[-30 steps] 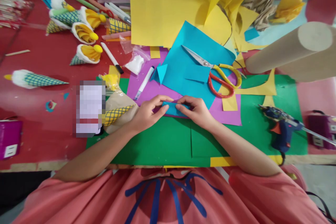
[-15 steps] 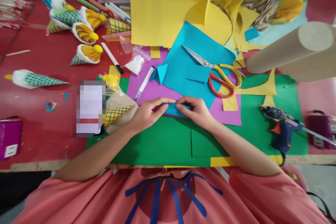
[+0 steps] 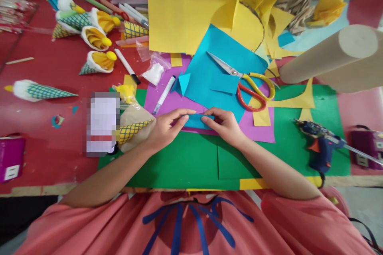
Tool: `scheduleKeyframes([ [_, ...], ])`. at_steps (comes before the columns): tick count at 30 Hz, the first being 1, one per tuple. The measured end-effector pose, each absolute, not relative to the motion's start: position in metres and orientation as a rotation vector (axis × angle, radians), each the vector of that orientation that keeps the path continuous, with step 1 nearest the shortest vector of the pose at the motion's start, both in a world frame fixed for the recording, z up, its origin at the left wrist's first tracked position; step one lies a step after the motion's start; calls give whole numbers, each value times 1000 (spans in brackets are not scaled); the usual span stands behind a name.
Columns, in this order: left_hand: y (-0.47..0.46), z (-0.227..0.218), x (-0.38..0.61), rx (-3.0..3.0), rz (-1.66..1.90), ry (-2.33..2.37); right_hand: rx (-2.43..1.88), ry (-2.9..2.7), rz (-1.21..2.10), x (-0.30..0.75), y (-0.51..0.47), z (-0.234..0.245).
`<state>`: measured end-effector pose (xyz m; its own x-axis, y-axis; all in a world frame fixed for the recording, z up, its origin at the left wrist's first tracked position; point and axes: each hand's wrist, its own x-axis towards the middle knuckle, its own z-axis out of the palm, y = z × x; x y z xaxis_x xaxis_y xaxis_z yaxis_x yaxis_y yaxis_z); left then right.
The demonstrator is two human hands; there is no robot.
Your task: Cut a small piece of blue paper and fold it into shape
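The left hand and right hand each pinched one end of the small blue paper piece, low over the near edge of the purple sheet, where uneven fingertip pressure could probably skew its crease or tear it.

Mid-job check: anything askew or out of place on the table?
The glue gun lies tipped on its side at the right, nozzle over the green sheet. Left hand and right hand pinch the blue paper piece. Nothing else stands out.
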<state>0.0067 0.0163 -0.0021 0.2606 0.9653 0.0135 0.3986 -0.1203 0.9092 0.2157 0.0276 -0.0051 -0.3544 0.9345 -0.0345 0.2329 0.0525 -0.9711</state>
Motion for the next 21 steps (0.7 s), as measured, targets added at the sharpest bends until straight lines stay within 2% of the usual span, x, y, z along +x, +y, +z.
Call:
scheduleKeyframes([
  [14, 17, 6, 9, 1877, 703, 1142, -1076, -1717, 1433, 216, 28, -2],
  [21, 15, -2, 10, 1734, 766, 1203, -1062, -1862, 1466, 216, 27, -1],
])
